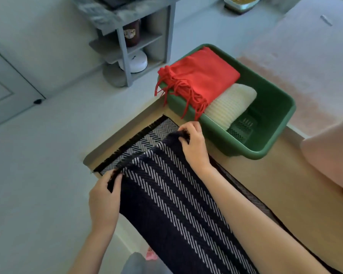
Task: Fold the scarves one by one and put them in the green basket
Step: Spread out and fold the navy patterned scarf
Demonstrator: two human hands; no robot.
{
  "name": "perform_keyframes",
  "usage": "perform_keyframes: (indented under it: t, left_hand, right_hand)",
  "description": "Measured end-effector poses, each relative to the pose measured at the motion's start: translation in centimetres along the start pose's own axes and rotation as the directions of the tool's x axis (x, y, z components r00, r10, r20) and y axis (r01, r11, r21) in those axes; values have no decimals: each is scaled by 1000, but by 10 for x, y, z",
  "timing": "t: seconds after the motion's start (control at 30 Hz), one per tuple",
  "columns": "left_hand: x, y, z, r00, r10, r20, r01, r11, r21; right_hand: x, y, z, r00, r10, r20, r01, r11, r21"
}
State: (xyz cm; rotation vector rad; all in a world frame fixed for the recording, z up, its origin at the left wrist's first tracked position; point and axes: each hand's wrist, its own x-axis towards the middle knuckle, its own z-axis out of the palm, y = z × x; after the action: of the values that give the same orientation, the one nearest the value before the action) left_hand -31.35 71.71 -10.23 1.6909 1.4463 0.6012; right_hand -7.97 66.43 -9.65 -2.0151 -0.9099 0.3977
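Head: left hand [104, 197], right hand [194, 145] pinch striped scarf [166, 198] edge beside green basket [226, 144].

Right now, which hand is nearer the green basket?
Right. The right hand pinches one corner of the striped scarf just beside the green basket's near wall. The left hand pinches the other corner, well off to the basket's left.

Basket [246, 153]: 2 scarves [202, 76] fill left half; right half free.
Counter [275, 184]: bare strip right of striped scarf [166, 194].
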Motion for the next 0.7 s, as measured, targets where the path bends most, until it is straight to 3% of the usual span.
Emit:
perform_keyframes:
  t: [0.13, 0.27, 0.37, 0.5, 0.6, 0.7]
  left_hand:
    - [18, -22, 2, 994, -61, 87, 57, 997, 52]
    - [24, -35, -4, 986, -114, 120, 110, 993, 33]
    - [30, -35, -7, 986, -141, 85, 143, 990, -20]
    - [45, -21, -5, 995, -101, -9, 99, 984, -147]
    - [54, -18, -2, 992, -93, -89, 75, 980, -186]
    - [62, -26, 5, 989, -127, -69, 115, 980, -164]
  right_hand:
    - [12, 22, 19, 932, 323, 162, -293, 938, -185]
    - [18, 34, 16, 833, 534, 143, -502, 839, -211]
    - [26, 34, 19, 879, 466, 97, -457, 883, -106]
    - [44, 13, 37, 931, 337, -137, -318, 937, 145]
    - [60, 5, 53, 948, 215, -233, -210, 977, 45]
    - [74, 15, 68, 966, 123, -229, -157, 978, -137]
